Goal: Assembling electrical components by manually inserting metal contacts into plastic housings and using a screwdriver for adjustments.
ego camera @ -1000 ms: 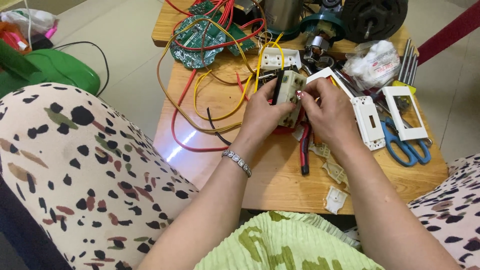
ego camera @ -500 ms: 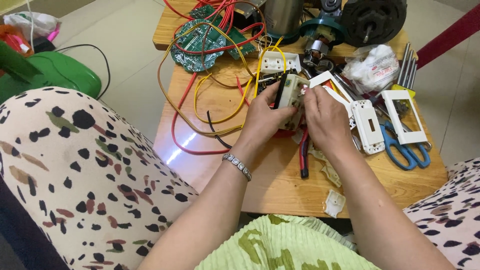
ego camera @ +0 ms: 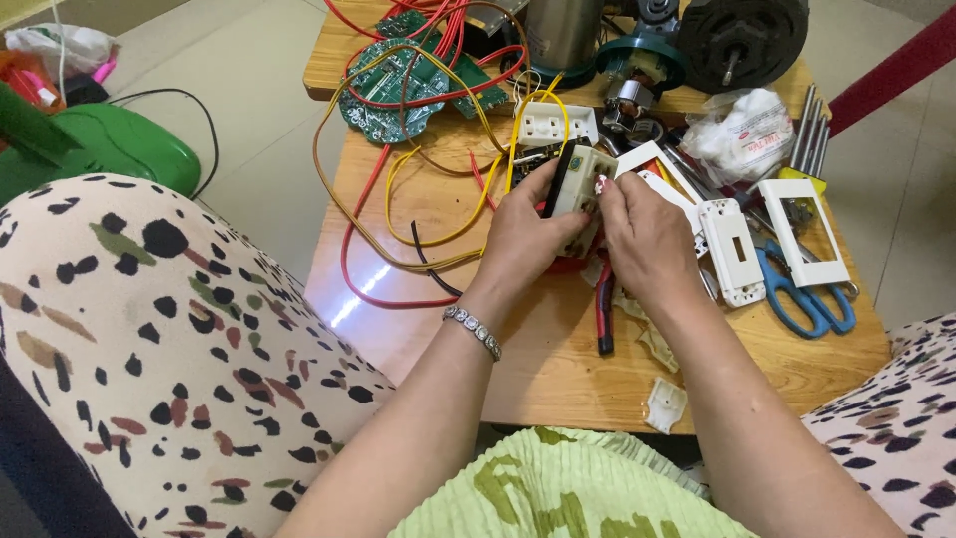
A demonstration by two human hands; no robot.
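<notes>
Both my hands hold a cream plastic socket module above a small wooden table. My left hand grips its left side, where a black strip runs down the module. My right hand pinches the module's top right corner with fingertips. Yellow and red wires trail from under the module toward a round green circuit board. A silver bracelet sits on my left wrist.
White switch plates and frames, blue-handled scissors, red-handled pliers, a white socket block, a plastic bag and a black fan motor lie on the table. A green fan base stands on the floor at left.
My hands have turned the socket module slightly and shifted a little toward me; the right fingertips moved onto its top corner.
</notes>
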